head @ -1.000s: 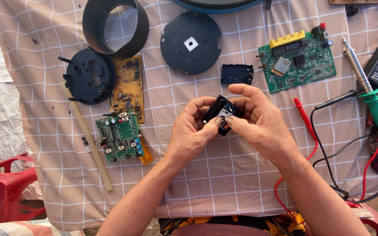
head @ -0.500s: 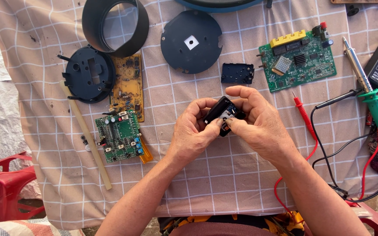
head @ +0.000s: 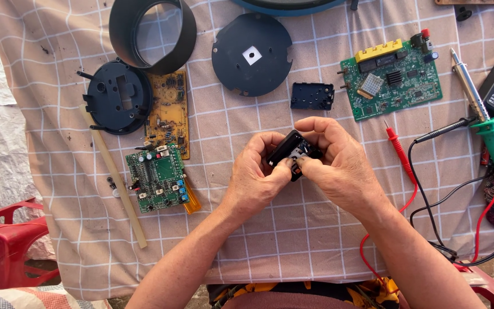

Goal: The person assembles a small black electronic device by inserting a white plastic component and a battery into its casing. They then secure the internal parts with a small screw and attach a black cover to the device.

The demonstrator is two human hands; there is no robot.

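Observation:
Both of my hands hold one small black plastic part [head: 293, 150] above the middle of the checked cloth [head: 293, 240]. My left hand [head: 255, 174] grips its left side, thumb pressed on the lower edge. My right hand [head: 338, 163] wraps the right side, fingers curled over the top. A bit of white and orange shows on the part between my thumbs. Just beyond my hands lies a small black rectangular cover [head: 312, 95].
Around lie a green circuit board with a yellow connector [head: 393, 80], a smaller green board [head: 158, 177], an orange-brown board [head: 171, 111], two round black plates [head: 251, 54] [head: 115, 97], a black ring [head: 152, 31], a soldering iron [head: 487, 126], a red probe [head: 398, 150], cables and a red chair [head: 1, 240].
My hands have shifted very slightly on the black part, turning it a little between the fingers. Everything on the cloth stays where it was.

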